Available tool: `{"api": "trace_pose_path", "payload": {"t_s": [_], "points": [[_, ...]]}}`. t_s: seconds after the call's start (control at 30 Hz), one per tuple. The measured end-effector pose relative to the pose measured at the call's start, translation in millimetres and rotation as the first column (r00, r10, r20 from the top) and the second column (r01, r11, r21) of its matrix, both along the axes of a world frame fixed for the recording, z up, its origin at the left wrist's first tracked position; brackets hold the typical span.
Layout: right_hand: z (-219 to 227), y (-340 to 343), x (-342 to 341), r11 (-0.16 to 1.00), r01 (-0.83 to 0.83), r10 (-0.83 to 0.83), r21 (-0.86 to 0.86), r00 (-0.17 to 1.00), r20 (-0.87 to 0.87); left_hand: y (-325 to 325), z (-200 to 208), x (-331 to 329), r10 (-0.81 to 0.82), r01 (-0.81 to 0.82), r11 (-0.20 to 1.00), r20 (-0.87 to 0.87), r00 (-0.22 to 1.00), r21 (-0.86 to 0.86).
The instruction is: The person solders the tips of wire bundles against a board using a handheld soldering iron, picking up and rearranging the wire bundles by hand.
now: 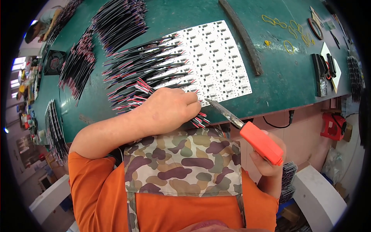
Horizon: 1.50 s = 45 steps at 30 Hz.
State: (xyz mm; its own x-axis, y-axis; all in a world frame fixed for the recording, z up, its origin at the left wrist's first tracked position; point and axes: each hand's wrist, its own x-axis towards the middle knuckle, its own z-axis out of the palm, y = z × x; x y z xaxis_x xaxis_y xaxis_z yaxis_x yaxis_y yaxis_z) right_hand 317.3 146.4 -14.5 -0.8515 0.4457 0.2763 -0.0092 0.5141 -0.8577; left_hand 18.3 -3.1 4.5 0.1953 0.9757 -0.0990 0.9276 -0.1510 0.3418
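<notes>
**Knife and wire bundle at the edge of the white board**

Camouflage apron (181,164) over an orange shirt fills the near part of the view. Right hand (266,154) is clenched around the orange handle of a knife (247,131); the blade points up and left, and its tip lies just beside the left fingers (191,101). Left hand (170,110) is closed on a bundle of black and red wires (135,94), pressing it at the near edge of the white board (216,62), probably to keep the wires steady near the blade. Green bench (278,77) carries the board, more wire bundles (119,19) and yellow rubber bands (288,46) far to the right.
</notes>
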Motion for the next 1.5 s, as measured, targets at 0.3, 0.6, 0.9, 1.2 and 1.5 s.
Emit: {"api": "trace_pose_path", "payload": {"t_s": [0.3, 0.6, 0.9, 1.2, 1.5], "points": [[0, -3, -3, 0.996, 0.002, 0.002, -0.084, 0.999, 0.046, 3, -2, -7, -0.027, 0.027, 1.0, 0.071, 0.997, -0.009], [-3, -4, -1, 0.995, -0.025, 0.029, -0.096, 0.999, 0.036, 3, -1, -5, -0.028, 0.029, 0.999, 0.04, 0.999, -0.021], [-1, -2, 6, 0.999, -0.023, 0.024, -0.047, 0.999, 0.029, 4, 2, -4, -0.032, 0.033, 0.999, 0.023, 0.999, -0.037], [2, 0, 4, 1.0, 0.003, -0.002, -0.019, 1.0, 0.03, 8, 4, -9, -0.034, 0.039, 0.997, 0.077, 0.996, -0.06], [-2, -7, 2, 0.996, 0.004, -0.001, -0.09, 0.999, 0.034, 10, 1, -13, -0.074, 0.085, 0.993, 0.13, 0.989, -0.081]]}}
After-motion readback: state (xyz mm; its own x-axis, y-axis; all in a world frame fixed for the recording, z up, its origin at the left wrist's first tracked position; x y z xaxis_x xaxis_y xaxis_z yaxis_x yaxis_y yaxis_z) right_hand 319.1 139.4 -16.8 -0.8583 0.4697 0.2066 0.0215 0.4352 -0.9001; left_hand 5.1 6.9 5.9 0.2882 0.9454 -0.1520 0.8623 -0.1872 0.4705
